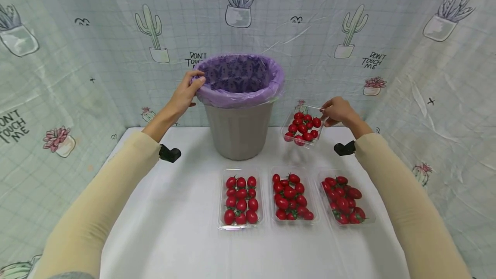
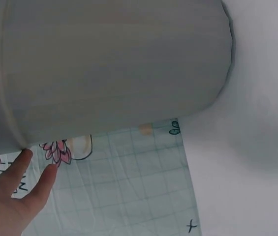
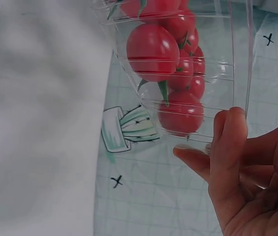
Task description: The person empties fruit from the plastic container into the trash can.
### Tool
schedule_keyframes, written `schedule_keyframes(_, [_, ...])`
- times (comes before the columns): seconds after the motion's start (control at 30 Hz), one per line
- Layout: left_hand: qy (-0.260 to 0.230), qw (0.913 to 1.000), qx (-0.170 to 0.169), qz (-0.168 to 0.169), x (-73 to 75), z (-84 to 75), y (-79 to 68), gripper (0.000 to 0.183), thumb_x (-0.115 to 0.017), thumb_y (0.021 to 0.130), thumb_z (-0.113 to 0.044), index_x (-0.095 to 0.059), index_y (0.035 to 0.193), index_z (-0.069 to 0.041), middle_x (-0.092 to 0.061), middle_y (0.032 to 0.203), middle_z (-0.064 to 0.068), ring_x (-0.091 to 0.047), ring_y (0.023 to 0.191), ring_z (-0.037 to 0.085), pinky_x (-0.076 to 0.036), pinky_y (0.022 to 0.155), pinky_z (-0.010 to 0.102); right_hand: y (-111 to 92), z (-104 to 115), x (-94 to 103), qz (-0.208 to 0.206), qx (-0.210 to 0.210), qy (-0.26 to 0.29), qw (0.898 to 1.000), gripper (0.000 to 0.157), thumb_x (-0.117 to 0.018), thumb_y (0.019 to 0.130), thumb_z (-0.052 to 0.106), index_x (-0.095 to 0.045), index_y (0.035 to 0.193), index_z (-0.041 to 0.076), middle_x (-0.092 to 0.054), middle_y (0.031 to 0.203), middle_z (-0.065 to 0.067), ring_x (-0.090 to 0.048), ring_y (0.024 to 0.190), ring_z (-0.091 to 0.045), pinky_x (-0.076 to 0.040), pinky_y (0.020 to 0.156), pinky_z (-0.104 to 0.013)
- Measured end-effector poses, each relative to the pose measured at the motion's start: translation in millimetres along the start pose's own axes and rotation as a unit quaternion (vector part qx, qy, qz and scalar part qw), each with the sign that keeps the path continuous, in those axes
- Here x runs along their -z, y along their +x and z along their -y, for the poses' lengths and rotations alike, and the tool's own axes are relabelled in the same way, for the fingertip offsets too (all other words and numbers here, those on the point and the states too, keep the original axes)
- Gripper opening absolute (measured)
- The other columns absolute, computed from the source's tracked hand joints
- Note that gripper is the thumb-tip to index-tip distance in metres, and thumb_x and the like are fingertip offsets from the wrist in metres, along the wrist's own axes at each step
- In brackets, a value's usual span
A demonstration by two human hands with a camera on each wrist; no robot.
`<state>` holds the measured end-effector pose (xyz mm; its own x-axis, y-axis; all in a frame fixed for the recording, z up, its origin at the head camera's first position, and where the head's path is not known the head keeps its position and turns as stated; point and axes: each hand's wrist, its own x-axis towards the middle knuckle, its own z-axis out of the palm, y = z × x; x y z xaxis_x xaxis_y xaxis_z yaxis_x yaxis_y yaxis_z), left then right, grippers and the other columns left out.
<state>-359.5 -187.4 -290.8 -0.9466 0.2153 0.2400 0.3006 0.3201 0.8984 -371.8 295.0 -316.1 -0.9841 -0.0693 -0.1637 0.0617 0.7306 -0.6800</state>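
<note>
A grey trash bin (image 1: pixel 238 130) stands at the back of the table, lined with a purple plastic bag (image 1: pixel 240 97) folded over its rim. My left hand (image 1: pixel 189 89) grips the rim's left side through the bag; in the left wrist view its other fingers (image 2: pixel 39 189) lie along the outside. To the right of the bin, my right hand (image 1: pixel 337 111) pinches the edge of a clear plastic box (image 1: pixel 287 119) of cherry tomatoes (image 1: pixel 302 128), holding it tilted above the table. The right wrist view shows the tomatoes (image 3: pixel 152 51) gathered inside the ribbed box wall.
Closer to me on the white table (image 1: pixel 170 227) are three more clear boxes of cherry tomatoes: a left one (image 1: pixel 241 228), a middle one (image 1: pixel 311 193) and a right one, turned slightly, with its tomatoes (image 1: pixel 342 201). A cactus-print curtain (image 1: pixel 116 76) hangs behind and on both sides.
</note>
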Motion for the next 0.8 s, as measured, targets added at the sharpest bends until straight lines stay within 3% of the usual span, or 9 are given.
schedule_keyframes(0.47, [0.012, 0.9999, -0.006, -0.009, 2.2, 1.4, -1.3, 0.060, -0.042, 0.106, -0.052, -0.030, 0.155, -0.019, -0.026, 0.168, 0.016, -0.041, 0.145, 0.043, -0.030, 0.111, 0.075, -16.1, 25.2, 29.7, -0.014, 0.042, 0.001, 0.999, 0.039, -0.052, 0.106, 0.008, -0.055, 0.136, -0.016, -0.069, 0.117, -0.035, -0.064, 0.056, -0.010, -0.058, 0.061, -0.024])
schedule_keyframes(0.8, [0.015, 0.9999, -0.002, 0.001, 1.9, 0.9, -1.5, 0.060, -0.042, 0.106, -0.054, -0.030, 0.156, -0.022, -0.024, 0.169, 0.016, -0.039, 0.148, 0.044, -0.030, 0.112, 0.075, -25.5, 42.7, 55.8, -0.003, 0.036, -0.011, 0.999, 0.044, -0.053, 0.106, 0.013, -0.051, 0.140, -0.015, -0.068, 0.120, -0.034, -0.065, 0.058, -0.012, -0.059, 0.064, -0.024])
